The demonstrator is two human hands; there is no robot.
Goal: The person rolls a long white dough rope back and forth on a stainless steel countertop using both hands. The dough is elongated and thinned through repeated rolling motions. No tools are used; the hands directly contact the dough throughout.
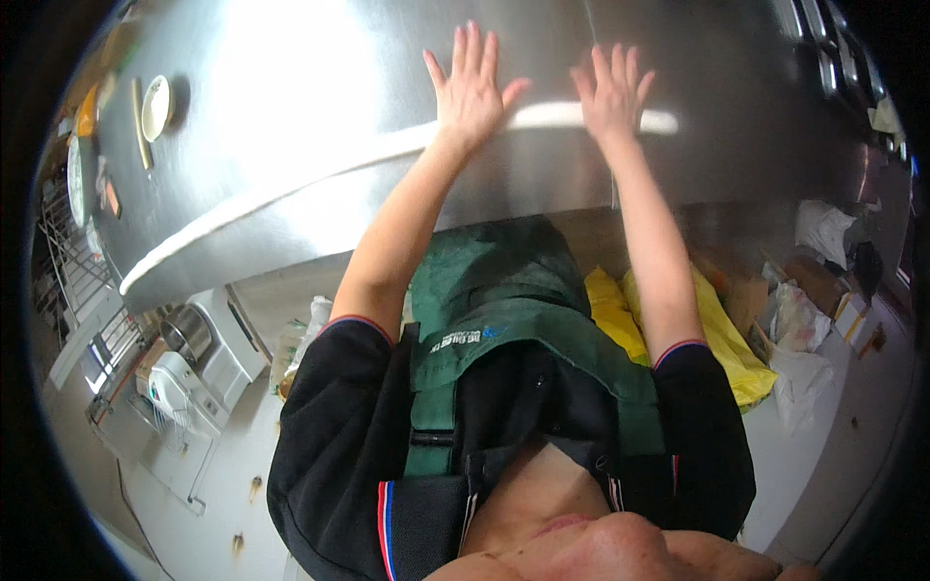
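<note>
A long white rope of dough (546, 116) stretches along the near side of a stainless steel worktable (407, 65), from the far left end to just past my right hand. Both palms lie over its right-hand stretch. My left hand (471, 94) has its fingers spread and points away from me, with the rope passing beneath the heel and wrist. Slightly to the right, my right hand (614, 94) is flat too, fingers apart, and the dough passes under it. Beneath the hands, the dough is hidden. Neither hand grips anything.
At the table's left are a bowl of white contents (157, 109) and a thin rolling pin (141, 123). A stand mixer (182, 385) with a steel bowl stands below left. Yellow bags (726, 341) and plastic bags (798, 316) lie below right. Metal racking (65, 247) is at far left.
</note>
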